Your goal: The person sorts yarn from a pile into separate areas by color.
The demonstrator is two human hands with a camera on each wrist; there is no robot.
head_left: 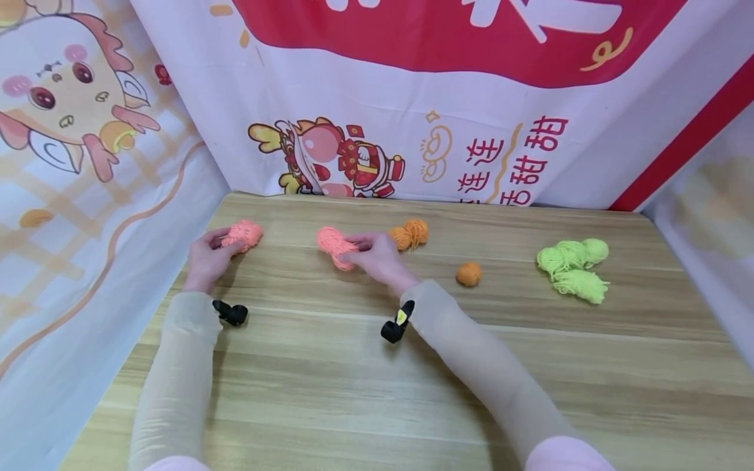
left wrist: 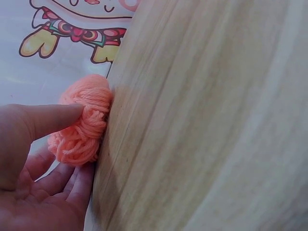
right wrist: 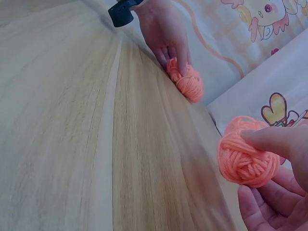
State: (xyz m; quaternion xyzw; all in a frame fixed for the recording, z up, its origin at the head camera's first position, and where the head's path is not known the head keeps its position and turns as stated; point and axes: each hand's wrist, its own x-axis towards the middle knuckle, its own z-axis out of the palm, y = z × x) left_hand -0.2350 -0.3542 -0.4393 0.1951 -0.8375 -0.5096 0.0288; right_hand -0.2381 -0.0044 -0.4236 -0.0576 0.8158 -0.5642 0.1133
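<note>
Coral-pink yarn bundle (head_left: pixel 247 232) pinched in L hand (head_left: pixel 207 258), twin bundle (head_left: pixel 333 242) in R hand (head_left: pixel 379 257), prob. midway: lime-green yarn bundles (head_left: pixel 565 258) grouped, orange yarn bundle (head_left: pixel 416 231) & ball (head_left: pixel 469 274) not yet.

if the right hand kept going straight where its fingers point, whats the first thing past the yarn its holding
Probably the other pink yarn, which the left hand holds; how high the right hand sits is unclear, so it might pass over.

A wood-grain desk (head_left: pixel 330 379) stands before a white fabric backdrop (head_left: pixel 365 88) printed with red Chinese characters (head_left: pixel 527 169) and a cartoon lion (head_left: pixel 356 162); checked cartoon cloth (head_left: pixel 71 203) hangs at left.
</note>
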